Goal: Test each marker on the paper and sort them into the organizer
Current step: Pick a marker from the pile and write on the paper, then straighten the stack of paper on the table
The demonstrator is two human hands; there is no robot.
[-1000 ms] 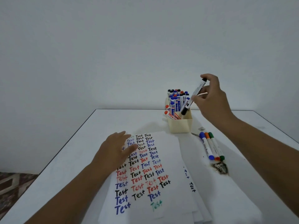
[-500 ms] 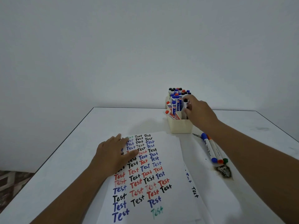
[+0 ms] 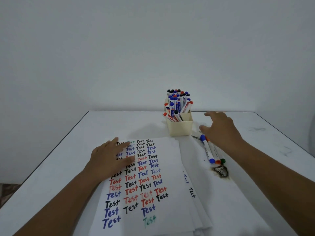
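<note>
A cream organizer (image 3: 179, 127) stands at the table's far middle, packed with several upright blue, red and black markers (image 3: 178, 101). White paper (image 3: 141, 184) covered in rows of "Test" in black, blue, red and green lies in front of me. My left hand (image 3: 110, 158) rests flat on its upper left part. My right hand (image 3: 219, 128) hovers with spread fingers, holding nothing, just right of the organizer and over the top ends of three loose markers: blue (image 3: 207, 149), orange (image 3: 217, 161) and green (image 3: 222, 161).
A dark burnt-looking stain (image 3: 220, 171) marks the white table (image 3: 85, 133) below the loose markers. More sheets stick out under the paper's right edge (image 3: 191, 191). A bare wall rises behind the table. Patterned floor shows at the lower left.
My right hand put the black marker into the organizer, let go, and drew back to the right and toward me over the loose markers. My left hand stayed on the paper.
</note>
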